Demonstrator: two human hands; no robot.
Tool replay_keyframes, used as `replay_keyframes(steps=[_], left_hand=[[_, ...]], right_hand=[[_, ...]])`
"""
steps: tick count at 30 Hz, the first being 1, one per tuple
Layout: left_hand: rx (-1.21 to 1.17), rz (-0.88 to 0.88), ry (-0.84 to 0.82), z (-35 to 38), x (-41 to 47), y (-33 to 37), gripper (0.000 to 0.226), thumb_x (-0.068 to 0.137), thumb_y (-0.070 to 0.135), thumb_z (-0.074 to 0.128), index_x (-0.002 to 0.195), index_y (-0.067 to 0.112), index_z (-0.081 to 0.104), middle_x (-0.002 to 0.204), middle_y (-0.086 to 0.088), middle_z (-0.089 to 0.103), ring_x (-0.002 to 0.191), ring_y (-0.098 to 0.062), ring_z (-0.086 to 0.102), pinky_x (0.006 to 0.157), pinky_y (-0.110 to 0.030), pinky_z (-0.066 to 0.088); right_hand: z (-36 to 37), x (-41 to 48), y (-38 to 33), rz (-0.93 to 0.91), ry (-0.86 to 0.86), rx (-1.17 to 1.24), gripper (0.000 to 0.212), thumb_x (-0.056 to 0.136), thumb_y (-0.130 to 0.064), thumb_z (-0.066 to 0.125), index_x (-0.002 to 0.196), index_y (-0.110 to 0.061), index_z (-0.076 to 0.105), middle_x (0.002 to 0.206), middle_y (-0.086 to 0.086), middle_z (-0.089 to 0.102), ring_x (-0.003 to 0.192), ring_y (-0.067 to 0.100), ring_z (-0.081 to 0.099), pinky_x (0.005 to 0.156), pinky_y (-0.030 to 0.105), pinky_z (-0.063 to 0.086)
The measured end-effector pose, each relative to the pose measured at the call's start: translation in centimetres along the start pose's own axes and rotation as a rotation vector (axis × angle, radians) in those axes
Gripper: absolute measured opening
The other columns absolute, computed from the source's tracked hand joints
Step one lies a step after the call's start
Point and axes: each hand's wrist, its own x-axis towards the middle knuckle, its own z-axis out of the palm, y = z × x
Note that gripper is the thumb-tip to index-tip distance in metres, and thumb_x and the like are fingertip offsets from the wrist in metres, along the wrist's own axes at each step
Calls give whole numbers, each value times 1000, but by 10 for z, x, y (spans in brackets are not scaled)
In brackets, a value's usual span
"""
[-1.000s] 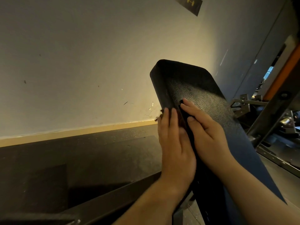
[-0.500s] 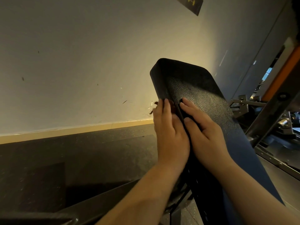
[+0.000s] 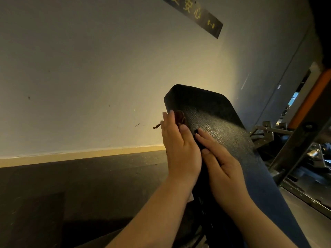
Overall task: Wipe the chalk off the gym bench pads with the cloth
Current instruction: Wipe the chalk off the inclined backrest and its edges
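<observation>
One black bench pad [image 3: 215,115] leans upward, its long axis running from near right to a rounded far end at centre. One reddish-brown cloth [image 3: 179,115] sits on its left edge near the top, pressed there by the left hand [image 3: 179,149], fingers straight and together. The right hand [image 3: 222,167] lies flat on the pad's face, just beside. Since half a second ago, the left hand has slid higher up the edge.

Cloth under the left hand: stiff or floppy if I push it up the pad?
Probably floppy: the cloth bunches in folds at the fingertips of the left hand, with a frayed strand dangling. It may drag rather than slide, since the bench pad looks grainy.
</observation>
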Motion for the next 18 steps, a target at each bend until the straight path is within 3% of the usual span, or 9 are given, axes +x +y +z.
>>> replay_keyframes(steps=[2,4,9,13,15,18], left_hand=[[-175,-62,-23,-4,-7,0,45,108,39,28,152,49,23,158,22,29,145,-2,30,119,-41,33],[-283,-82,-62,-13,-37,-9,42,109,32,30,146,52,36,151,26,40,136,3,42,114,-38,41],[-104,102,-77,-15,-76,-32,46,106,38,29,152,42,30,159,35,13,149,5,13,123,-41,25],[-19,24,5,-5,-17,-7,44,109,26,33,149,44,35,159,32,12,142,16,11,121,-23,23],[-46,5,56,-4,-4,-2,42,107,28,40,145,47,38,158,34,5,135,22,14,111,-9,28],[-55,12,39,-7,-31,-9,39,104,37,47,140,50,44,154,32,16,131,22,25,98,2,32]], right_hand=[[0,1,-1,-3,-5,-1,42,94,-24,45,131,-39,61,140,-33,51,138,-7,40,121,43,31],[0,1,0,5,-6,3,42,94,-26,46,131,-38,61,140,-34,50,137,-8,39,121,43,31],[-1,2,-1,27,-6,-22,43,92,-31,46,131,-46,58,141,-35,49,139,-9,37,120,43,32],[0,2,-3,21,-12,-42,43,93,-32,46,132,-48,57,141,-39,46,138,-10,36,121,43,31],[-1,2,-2,18,-8,-38,40,99,-26,48,132,-46,58,141,-37,47,139,-9,36,121,43,30],[-1,2,-1,12,8,-17,40,100,-20,50,131,-43,60,140,-35,50,137,-8,39,120,43,32]])
